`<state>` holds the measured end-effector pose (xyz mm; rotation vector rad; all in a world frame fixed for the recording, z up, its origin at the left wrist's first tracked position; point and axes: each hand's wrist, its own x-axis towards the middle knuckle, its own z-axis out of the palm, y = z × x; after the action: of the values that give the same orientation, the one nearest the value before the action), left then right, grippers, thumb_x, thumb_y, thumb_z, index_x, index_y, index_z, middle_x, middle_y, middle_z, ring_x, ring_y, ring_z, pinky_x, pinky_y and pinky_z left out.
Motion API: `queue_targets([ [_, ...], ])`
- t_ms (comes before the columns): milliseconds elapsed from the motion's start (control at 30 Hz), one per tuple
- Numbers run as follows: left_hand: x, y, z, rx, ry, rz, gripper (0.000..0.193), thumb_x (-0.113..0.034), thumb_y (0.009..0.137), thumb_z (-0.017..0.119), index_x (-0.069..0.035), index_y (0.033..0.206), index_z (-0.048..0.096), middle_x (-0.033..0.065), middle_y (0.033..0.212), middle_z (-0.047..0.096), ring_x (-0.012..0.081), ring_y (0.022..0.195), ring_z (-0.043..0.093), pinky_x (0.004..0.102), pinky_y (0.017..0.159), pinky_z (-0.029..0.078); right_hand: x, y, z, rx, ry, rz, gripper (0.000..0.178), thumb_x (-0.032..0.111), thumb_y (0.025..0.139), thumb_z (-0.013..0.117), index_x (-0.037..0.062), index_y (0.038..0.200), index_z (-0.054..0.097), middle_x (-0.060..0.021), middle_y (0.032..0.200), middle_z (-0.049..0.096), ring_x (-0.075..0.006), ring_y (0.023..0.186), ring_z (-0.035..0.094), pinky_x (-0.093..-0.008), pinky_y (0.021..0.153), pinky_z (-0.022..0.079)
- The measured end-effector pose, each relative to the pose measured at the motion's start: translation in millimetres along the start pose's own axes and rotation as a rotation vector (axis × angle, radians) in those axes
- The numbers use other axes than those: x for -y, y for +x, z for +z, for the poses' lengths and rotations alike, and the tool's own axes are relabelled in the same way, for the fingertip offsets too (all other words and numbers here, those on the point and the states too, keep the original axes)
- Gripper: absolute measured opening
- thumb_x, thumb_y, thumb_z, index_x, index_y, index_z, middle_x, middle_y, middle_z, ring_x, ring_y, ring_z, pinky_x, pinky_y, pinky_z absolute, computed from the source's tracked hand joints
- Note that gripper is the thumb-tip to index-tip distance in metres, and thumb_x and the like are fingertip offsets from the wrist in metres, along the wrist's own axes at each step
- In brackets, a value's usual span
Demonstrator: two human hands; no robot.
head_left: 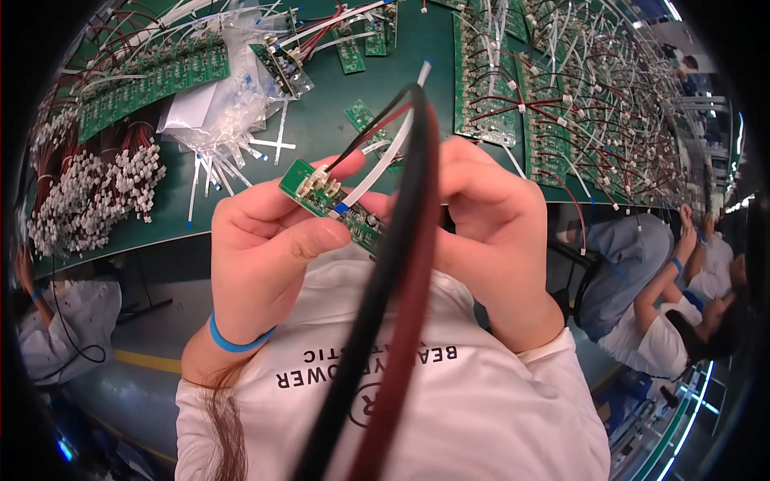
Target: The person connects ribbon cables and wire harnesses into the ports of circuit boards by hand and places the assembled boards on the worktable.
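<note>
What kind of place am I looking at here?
Probably an electronics workshop or factory: the left hand holds a green circuit board, more boards crowd the right of the table, and bundles of white-plugged wires lie at its left.

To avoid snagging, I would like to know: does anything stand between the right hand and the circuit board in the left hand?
Black and red wires cross the view between the right hand and the circuit board, hiding whether the two touch. Blurred, they seem nearer than both; real obstruction is unclear.
</note>
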<state>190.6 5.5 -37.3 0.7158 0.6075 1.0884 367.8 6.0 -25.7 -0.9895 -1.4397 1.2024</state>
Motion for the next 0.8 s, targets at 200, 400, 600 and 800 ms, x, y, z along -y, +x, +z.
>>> queue_targets([
  [200,1,-3,6,0.062,0.133,0.021,0.043,0.008,0.071,0.059,0.007,0.113,0.048,0.0136,0.097,0.060,0.0158,0.089,0.057,0.0265,0.080,0.045,-1,-1,3,0.045,0.118,0.080,0.014,0.001,0.064,0.069,0.0052,0.076,0.063,-0.0006,0.077,0.054,-0.0065,0.068,0.044,-0.0198,0.058,0.035],
  [400,3,-3,3,0.080,0.250,0.018,0.042,0.010,0.072,0.059,0.006,0.113,0.049,0.0105,0.097,0.060,0.0118,0.085,0.056,0.0225,0.077,0.045,-3,-2,3,0.064,0.176,0.114,0.015,-0.006,0.065,0.065,0.0003,0.078,0.062,-0.0035,0.083,0.052,-0.0092,0.072,0.046,-0.0208,0.062,0.037],
  [600,9,-3,1,0.049,0.245,-0.050,0.037,0.010,0.074,0.056,0.007,0.111,0.050,0.0117,0.098,0.059,0.0134,0.087,0.057,0.0238,0.078,0.046,-1,-3,7,0.013,0.004,-0.063,0.014,-0.011,0.067,0.061,-0.0029,0.079,0.060,-0.0070,0.085,0.050,-0.0132,0.078,0.048,-0.0225,0.067,0.038],
  [800,18,-4,-2,0.052,0.057,0.032,0.035,0.010,0.076,0.054,0.008,0.110,0.048,0.0141,0.104,0.057,0.0166,0.093,0.056,0.0276,0.083,0.045,-15,-7,7,-0.013,-0.004,-0.125,0.016,-0.009,0.067,0.063,-0.0015,0.081,0.060,-0.0078,0.085,0.051,-0.0156,0.082,0.048,-0.0253,0.071,0.038],
])
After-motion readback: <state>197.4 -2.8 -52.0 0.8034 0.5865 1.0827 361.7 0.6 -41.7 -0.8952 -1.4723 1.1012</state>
